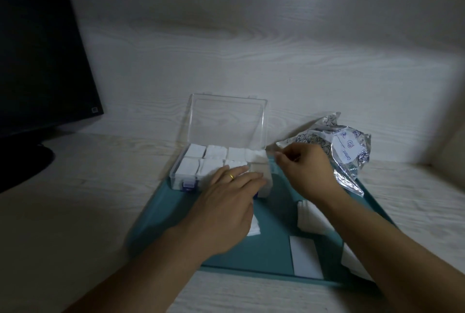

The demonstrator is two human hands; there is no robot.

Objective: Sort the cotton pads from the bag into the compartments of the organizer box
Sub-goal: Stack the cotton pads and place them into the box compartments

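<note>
Loose white square cotton pads (312, 219) lie lower right on the teal tray (271, 249). Pads in the clear plastic organizer box (221, 161), mid-frame, are pressed by the left hand (226, 202), fingers flat; the right hand (304, 169) is curled, its hold unclear, beside the crinkled silver bag (349, 151). More pads are needed next.

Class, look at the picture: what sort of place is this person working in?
Probably a home or office desk: a pale wood-grain desktop, a dark computer monitor on its stand, and a wood-grain panel behind.

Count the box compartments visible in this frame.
8, in two rows of four in the box. Back row: four holding pads. Front row: two at left in plain view, two at right partly under the left hand. Any others would be hidden.
</note>
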